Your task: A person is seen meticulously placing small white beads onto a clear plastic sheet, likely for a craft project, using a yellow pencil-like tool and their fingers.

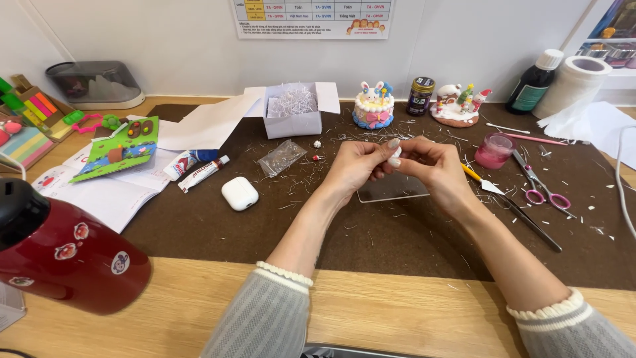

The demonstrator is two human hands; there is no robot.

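My left hand (358, 166) and my right hand (430, 164) meet above the brown mat (218, 225), fingertips pinched together around something tiny that the fingers hide. Under the hands lies a clear plastic sheet (391, 192). A yellow-handled spatula tool (482, 180) rests just right of my right hand. A small clear bag (281, 158) lies left of my left hand, with two tiny clay pieces (317, 151) near it.
An open white box of shredded paper (291, 109), a clay cake (373, 106), a dark jar (420, 96), a clay house (458, 105), a pink cup (494, 151), pink scissors (540, 182), a glue tube (202, 174), a white earbud case (239, 193) and a red flask (66, 255) stand around.
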